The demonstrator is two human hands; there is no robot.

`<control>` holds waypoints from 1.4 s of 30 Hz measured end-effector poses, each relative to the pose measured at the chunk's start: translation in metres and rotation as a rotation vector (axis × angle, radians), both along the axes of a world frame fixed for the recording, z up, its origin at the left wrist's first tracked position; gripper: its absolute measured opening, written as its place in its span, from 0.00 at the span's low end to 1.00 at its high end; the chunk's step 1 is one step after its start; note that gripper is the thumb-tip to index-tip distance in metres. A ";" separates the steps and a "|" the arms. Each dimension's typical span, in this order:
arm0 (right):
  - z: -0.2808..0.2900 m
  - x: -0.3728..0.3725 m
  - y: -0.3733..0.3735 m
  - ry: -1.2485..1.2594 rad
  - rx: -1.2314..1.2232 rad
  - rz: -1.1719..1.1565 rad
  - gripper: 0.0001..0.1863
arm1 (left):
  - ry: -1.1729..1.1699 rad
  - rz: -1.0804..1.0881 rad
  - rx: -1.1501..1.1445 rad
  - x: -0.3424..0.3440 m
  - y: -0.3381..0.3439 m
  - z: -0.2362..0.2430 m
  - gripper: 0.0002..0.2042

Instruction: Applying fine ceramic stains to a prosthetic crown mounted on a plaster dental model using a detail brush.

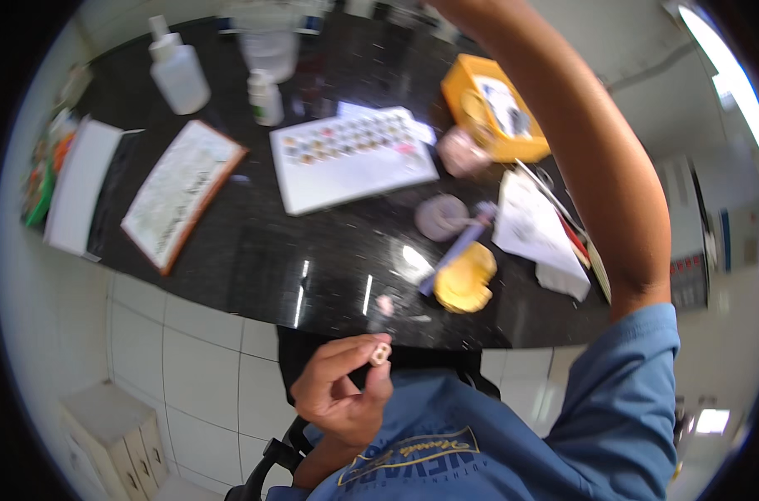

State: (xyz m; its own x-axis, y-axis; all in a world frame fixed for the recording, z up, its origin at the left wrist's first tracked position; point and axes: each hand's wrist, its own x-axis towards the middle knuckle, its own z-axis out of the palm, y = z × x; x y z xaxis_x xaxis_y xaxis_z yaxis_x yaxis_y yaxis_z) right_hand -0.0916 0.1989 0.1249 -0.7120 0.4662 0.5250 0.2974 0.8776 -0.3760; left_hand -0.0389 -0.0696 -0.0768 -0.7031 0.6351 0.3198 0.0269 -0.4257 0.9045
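Observation:
My left hand [342, 388], low in the middle, grips a small beige piece with holes [380, 354] between thumb and fingers, just short of the desk's front edge. My right arm [592, 150] stretches up and across the right side, its hand beyond the top edge. On the black desk [229, 284], a small pink bit [385, 304] lies above my left hand. To its right are a yellow cast [463, 275], a purple strip [442, 263] and a lilac round item [438, 219]. A white board [346, 188] carrying rows of small discs lies farther back.
A yellow basket [463, 83], pink lump [463, 150] and papers [529, 225] are on the right. Bottles [179, 79] [267, 104], an orange-edged board [179, 192] and white sheets [79, 184] are left. A chair [292, 342] is beneath me; a cabinet [112, 426] stands lower left.

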 end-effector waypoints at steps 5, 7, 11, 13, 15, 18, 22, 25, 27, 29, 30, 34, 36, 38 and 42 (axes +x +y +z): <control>-0.023 0.113 -0.036 0.421 -0.180 0.241 0.12 | -0.014 -0.080 -0.042 0.025 0.000 -0.004 0.10; -0.034 0.176 -0.059 0.213 -0.024 0.022 0.11 | 0.002 -0.151 -0.101 0.031 0.004 -0.005 0.10; -0.101 0.256 -0.089 0.189 -0.172 -0.237 0.03 | 0.140 -0.157 -0.136 0.038 0.010 -0.007 0.07; -0.128 0.265 -0.098 0.148 -0.174 -0.353 0.05 | 0.143 -0.120 -0.168 0.042 0.011 -0.007 0.07; -0.140 0.268 -0.101 0.141 -0.168 -0.354 0.05 | 0.148 -0.072 -0.188 0.044 0.013 -0.005 0.07; -0.148 0.273 -0.103 0.106 -0.190 -0.313 0.07 | 0.163 -0.036 -0.210 0.048 0.014 -0.005 0.07; -0.151 0.282 -0.104 0.147 -0.105 -0.212 0.07 | 0.162 0.013 -0.187 0.050 0.012 -0.010 0.10; -0.154 0.296 -0.119 0.322 -0.182 -0.197 0.09 | 0.168 0.033 -0.184 0.049 0.013 -0.010 0.10; -0.151 0.298 -0.136 0.364 -0.330 -0.115 0.10 | 0.204 -0.007 -0.211 0.046 0.016 -0.007 0.10; -0.158 0.295 -0.148 0.436 -0.487 0.037 0.13 | 0.236 -0.032 -0.231 0.044 0.017 -0.006 0.09; -0.161 0.291 -0.152 0.437 -0.531 0.104 0.14 | 0.225 -0.025 -0.231 0.046 0.018 -0.006 0.10; -0.174 0.266 -0.163 0.497 -0.577 0.190 0.15 | 0.211 0.060 -0.198 0.047 0.019 -0.009 0.12; -0.170 0.259 -0.163 0.452 -0.627 0.257 0.15 | 0.178 0.088 -0.206 0.046 0.017 -0.008 0.12; -0.172 0.256 -0.161 0.407 -0.620 0.278 0.14 | 0.341 -0.069 -0.257 0.041 0.012 -0.009 0.11; -0.179 0.255 -0.164 0.451 -0.591 0.235 0.12 | 0.179 0.085 -0.218 0.048 0.018 -0.006 0.12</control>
